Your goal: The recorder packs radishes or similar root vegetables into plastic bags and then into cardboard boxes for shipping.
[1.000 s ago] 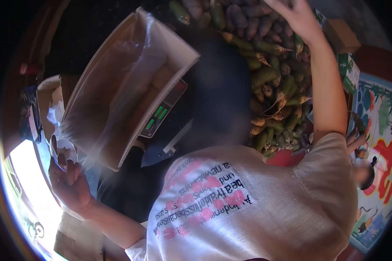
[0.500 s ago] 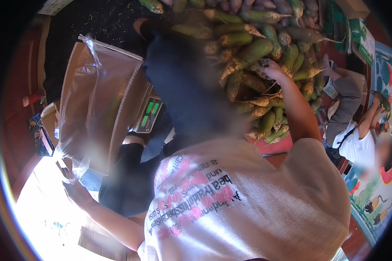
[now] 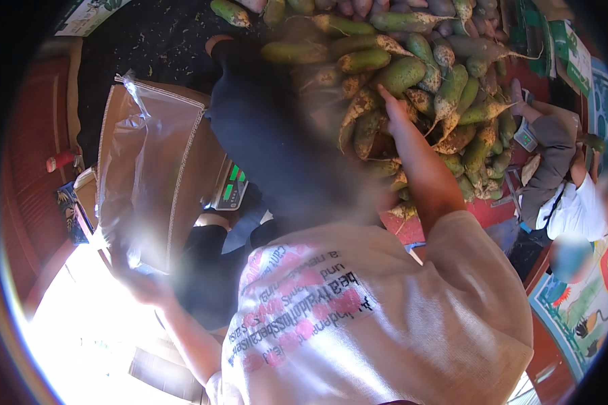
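My left hand (image 3: 140, 285) is blurred at the lower left and grips the near edge of a brown sack (image 3: 115, 162) lined with clear plastic (image 3: 159, 169), holding its mouth up. My right hand (image 3: 393, 111) reaches out over a heap of green and brown root vegetables (image 3: 446, 88). Its fingers lie stretched against one of them, with nothing closed in them. A dark blurred shape (image 3: 284, 155) hides the middle between my arms. My pale printed shirt (image 3: 358, 324) fills the lower part.
A weighing scale with green digits (image 3: 230, 189) stands beside the sack. Another person in grey and white sleeves (image 3: 561, 189) crouches at the right by a small scale (image 3: 524, 138). Red flooring (image 3: 34, 148) lies at the left, with bright glare at the lower left.
My right hand has come down from the far top of the heap to its nearer side. My left hand has kept its hold on the sack, which now sits more upright.
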A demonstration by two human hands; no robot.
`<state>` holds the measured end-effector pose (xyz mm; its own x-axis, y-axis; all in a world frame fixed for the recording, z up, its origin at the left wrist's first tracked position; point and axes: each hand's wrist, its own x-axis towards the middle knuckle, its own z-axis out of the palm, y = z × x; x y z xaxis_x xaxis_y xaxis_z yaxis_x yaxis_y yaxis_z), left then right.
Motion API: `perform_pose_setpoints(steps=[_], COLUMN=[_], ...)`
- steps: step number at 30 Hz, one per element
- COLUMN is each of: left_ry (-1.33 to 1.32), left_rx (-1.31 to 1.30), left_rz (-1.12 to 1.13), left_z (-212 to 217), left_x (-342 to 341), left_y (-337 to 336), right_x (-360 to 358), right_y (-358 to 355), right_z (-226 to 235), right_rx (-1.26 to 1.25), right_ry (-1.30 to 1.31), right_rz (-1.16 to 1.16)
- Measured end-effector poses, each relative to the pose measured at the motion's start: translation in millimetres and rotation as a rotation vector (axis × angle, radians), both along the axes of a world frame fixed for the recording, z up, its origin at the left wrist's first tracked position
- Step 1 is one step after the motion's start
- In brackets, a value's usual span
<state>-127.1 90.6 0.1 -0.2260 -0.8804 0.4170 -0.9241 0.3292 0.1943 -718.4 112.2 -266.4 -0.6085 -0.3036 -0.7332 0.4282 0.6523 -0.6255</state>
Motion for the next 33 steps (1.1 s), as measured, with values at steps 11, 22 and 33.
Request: perform_pose_setpoints(steps=[11,22,33], left_ry=[0.080,0.215,0.438], left_rx=[0.105,0.057,0.116], left_rz=[-0.089,-0.182,-0.534], left_z=[-0.5,8.8,83.2], left_x=[-53.0,-75.7,-239.0], left_y=[24.7,1.5,-100.0], right_x=[-28.4,-26.9,-81.5], right_y=[-72.3,-21.0,-19.9], right_z=[-45.5,-25.6,201.9], right_rx=[0.182,-0.241,-0.661], right_ry=[0.115,0.153,-0.122], right_rz=[-0.555,-0.127,0.368])
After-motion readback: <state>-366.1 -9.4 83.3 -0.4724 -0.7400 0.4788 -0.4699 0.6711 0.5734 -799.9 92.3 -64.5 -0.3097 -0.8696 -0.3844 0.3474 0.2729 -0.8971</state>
